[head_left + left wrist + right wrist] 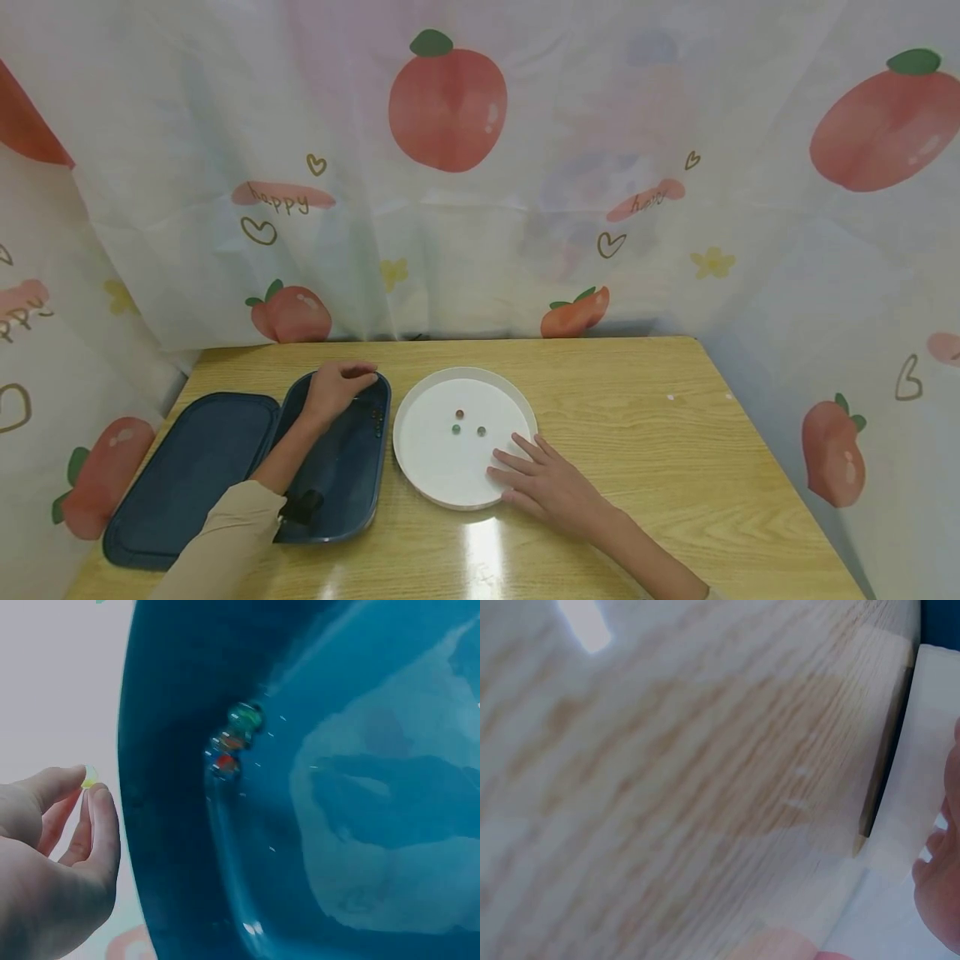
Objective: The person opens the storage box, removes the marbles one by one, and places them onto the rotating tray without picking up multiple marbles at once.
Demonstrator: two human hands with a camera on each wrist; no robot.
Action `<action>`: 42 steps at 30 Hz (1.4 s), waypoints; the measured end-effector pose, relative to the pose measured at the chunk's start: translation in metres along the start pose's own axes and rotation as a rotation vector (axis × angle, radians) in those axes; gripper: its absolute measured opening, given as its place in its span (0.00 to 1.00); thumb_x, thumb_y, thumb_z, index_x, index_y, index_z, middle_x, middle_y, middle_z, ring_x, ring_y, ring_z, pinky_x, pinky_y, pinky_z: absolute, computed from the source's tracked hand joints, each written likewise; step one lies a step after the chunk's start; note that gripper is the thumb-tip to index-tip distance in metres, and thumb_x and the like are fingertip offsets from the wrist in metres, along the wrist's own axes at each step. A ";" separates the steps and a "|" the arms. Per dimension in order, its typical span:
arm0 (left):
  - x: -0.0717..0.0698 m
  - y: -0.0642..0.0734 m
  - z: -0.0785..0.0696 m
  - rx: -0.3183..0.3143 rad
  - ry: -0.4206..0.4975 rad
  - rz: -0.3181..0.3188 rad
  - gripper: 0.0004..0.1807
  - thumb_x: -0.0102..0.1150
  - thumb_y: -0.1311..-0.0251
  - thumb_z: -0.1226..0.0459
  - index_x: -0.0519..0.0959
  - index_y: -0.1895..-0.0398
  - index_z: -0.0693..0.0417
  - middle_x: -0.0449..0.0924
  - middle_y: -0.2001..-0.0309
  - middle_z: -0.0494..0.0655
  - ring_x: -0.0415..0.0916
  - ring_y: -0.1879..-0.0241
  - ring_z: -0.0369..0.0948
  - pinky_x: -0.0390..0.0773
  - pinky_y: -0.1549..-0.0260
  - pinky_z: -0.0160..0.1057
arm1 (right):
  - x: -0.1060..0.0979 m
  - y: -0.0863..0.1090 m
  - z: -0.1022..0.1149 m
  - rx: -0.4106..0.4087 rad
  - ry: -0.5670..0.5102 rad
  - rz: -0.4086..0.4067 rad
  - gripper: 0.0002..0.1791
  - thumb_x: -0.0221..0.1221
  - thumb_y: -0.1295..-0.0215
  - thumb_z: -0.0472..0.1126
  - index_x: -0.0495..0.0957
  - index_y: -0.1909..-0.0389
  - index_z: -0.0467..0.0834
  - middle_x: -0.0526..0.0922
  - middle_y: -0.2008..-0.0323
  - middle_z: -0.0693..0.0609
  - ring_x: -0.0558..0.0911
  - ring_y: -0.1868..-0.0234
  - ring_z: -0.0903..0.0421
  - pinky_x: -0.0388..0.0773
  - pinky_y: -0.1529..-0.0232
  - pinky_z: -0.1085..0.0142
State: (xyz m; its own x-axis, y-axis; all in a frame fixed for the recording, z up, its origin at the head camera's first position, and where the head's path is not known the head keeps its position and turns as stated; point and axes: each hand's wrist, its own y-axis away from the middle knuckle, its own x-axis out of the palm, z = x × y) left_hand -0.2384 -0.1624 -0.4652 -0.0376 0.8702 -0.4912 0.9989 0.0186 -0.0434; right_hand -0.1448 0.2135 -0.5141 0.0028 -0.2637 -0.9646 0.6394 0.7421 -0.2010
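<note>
Over the far end of a dark blue open container (pixel 337 487), my left hand (pixel 330 396) pinches a small yellow-green glass marble (pixel 90 777) between thumb and fingertip. Several marbles, one a green marble (pixel 245 718) and one an orange-red marble (pixel 226 763), lie together along the container's inner side. My right hand (pixel 551 490) rests at the near right rim of a round white tray (pixel 450 479), fingers spread and holding nothing. Inside the tray sit a reddish-brown marble (pixel 460 414), a green marble (pixel 456 429) and a greyish marble (pixel 482 432).
Left of the container, a matching dark blue lid (pixel 195 475) lies flat. Everything stands on a wood-grain table (pixel 645 442). A fruit-print curtain (pixel 480 242) hangs behind the table and along both sides.
</note>
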 end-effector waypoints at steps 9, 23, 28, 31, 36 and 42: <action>0.014 0.002 -0.021 0.011 0.088 0.052 0.13 0.63 0.34 0.66 0.84 0.50 0.64 0.84 0.53 0.56 0.80 0.50 0.52 0.79 0.51 0.49 | 0.002 0.001 -0.001 -0.017 0.001 -0.039 0.22 0.50 0.22 0.54 0.77 0.34 0.54 0.73 0.32 0.55 0.62 0.27 0.44 0.58 0.33 0.40; 0.051 0.006 -0.036 0.078 0.054 0.111 0.10 0.68 0.39 0.68 0.86 0.56 0.63 0.86 0.62 0.48 0.82 0.58 0.47 0.80 0.59 0.45 | 0.002 0.001 -0.001 -0.021 0.005 -0.034 0.22 0.51 0.23 0.53 0.76 0.34 0.54 0.72 0.32 0.55 0.61 0.27 0.44 0.57 0.32 0.41; 0.066 0.006 -0.035 0.084 0.032 0.129 0.07 0.69 0.40 0.69 0.87 0.59 0.61 0.85 0.64 0.45 0.82 0.61 0.45 0.80 0.61 0.43 | 0.001 0.001 -0.001 -0.018 -0.004 -0.033 0.22 0.51 0.23 0.53 0.76 0.34 0.54 0.72 0.32 0.55 0.61 0.26 0.44 0.57 0.32 0.41; 0.074 0.006 -0.035 0.088 0.023 0.135 0.06 0.69 0.41 0.69 0.87 0.61 0.60 0.85 0.66 0.45 0.82 0.62 0.44 0.81 0.62 0.43 | 0.001 0.000 -0.001 -0.020 -0.001 -0.033 0.21 0.51 0.23 0.53 0.77 0.34 0.54 0.72 0.32 0.55 0.61 0.27 0.44 0.57 0.32 0.40; 0.083 0.006 -0.037 0.090 0.020 0.148 0.05 0.69 0.42 0.71 0.87 0.63 0.61 0.85 0.67 0.46 0.82 0.64 0.44 0.81 0.63 0.42 | 0.000 0.000 0.000 -0.017 -0.003 -0.023 0.21 0.51 0.23 0.53 0.77 0.34 0.54 0.72 0.32 0.55 0.61 0.27 0.44 0.57 0.32 0.40; 0.088 0.005 -0.039 0.073 0.002 0.158 0.04 0.70 0.42 0.69 0.87 0.64 0.59 0.85 0.68 0.44 0.82 0.65 0.42 0.81 0.63 0.40 | 0.001 0.001 -0.001 -0.008 -0.001 -0.009 0.22 0.50 0.22 0.54 0.76 0.33 0.55 0.71 0.31 0.55 0.60 0.26 0.45 0.56 0.31 0.41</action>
State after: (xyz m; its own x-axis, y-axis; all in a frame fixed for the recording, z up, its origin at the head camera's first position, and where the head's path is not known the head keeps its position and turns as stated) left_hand -0.2357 -0.0661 -0.4746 0.1204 0.8604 -0.4952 0.9876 -0.1545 -0.0285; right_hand -0.1452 0.2146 -0.5152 -0.0024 -0.2709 -0.9626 0.6332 0.7447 -0.2111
